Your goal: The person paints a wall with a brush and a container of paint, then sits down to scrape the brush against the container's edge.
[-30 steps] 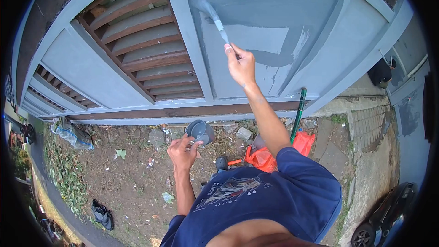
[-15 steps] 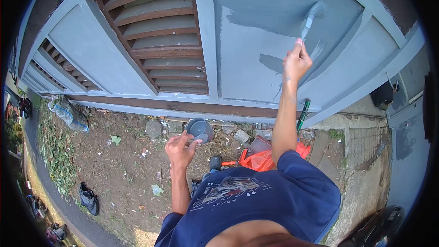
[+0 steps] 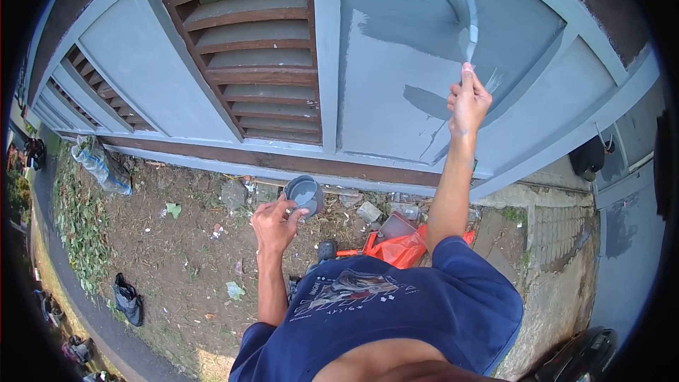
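Note:
My right hand (image 3: 468, 102) is closed round the handle of a paintbrush (image 3: 467, 18), whose bristles touch the upper part of a wall panel (image 3: 396, 74). Darker grey wet paint covers the panel's top and right side, with a separate dark patch lower down; the rest is lighter grey. At the lower left, my left hand (image 3: 274, 225) grips the rim of a small grey paint cup (image 3: 305, 194) with grey paint inside, held over the ground near the foot of the wall.
Brown louvres (image 3: 254, 49) stand left of the panel. An orange-red bag (image 3: 399, 249) and a grey tray (image 3: 397, 228) lie below my right arm. A dark shoe (image 3: 128, 301) and a clear plastic bag (image 3: 102, 166) are on the left. A black object (image 3: 588, 157) hangs at right.
The brush has swung so its bristles point up and left on the panel. My right hand has moved slightly right and down. My left hand and the cup have shifted slightly left and up.

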Demonstrator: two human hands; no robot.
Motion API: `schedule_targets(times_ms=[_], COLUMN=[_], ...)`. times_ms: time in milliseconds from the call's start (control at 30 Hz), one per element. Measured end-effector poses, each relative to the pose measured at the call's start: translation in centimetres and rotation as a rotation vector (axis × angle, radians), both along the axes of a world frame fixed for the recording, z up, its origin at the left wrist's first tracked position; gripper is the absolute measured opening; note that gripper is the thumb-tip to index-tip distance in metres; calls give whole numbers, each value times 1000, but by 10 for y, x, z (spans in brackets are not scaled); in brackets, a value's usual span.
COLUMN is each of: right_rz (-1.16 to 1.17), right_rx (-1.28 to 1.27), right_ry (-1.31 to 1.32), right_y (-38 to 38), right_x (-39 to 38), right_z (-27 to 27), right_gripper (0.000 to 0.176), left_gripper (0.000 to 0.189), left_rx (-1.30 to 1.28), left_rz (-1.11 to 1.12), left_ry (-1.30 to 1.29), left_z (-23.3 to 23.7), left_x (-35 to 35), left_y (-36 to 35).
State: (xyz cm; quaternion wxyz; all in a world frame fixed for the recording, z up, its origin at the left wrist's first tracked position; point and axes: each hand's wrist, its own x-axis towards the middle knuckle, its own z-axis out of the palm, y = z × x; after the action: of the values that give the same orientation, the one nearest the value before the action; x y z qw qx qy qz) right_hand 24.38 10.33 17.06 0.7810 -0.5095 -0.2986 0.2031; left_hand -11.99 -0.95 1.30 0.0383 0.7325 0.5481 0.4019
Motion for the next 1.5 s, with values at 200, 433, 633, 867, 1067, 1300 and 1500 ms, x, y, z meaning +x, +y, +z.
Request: schedule_targets(times_ms=[200,433,633,867,1067,1300,1500], right_rz=[-397,-22,153,53,-309,-137,212], right_rx=[16,-12,-144,-143,-16,-70,-220], right_ry=[39,-100,-434,-10,100,-194,-395], right_y=[-7,28,30,-17,-27,16,25], right_x=[81,-59,-119,14,74,-55,-113], right_z=[-40,-79,-80,-58,-49,-78,-88], right_gripper=[42,39,40,43,45,40,40], left_gripper=[31,31,28,28,30,30,28], left_rx=[14,12,-28,-18,22,-18,-90], left_rz=[-38,-13,11,-24,-67,3,45], left_ry=[-7,-3,0,21,13,-10,6], left_z=[-2,-4,-3,1,1,1,1], left_x=[0,-1,0,8,12,14,12], left_y=[2,-10,-14,-6,-5,-20,-25])
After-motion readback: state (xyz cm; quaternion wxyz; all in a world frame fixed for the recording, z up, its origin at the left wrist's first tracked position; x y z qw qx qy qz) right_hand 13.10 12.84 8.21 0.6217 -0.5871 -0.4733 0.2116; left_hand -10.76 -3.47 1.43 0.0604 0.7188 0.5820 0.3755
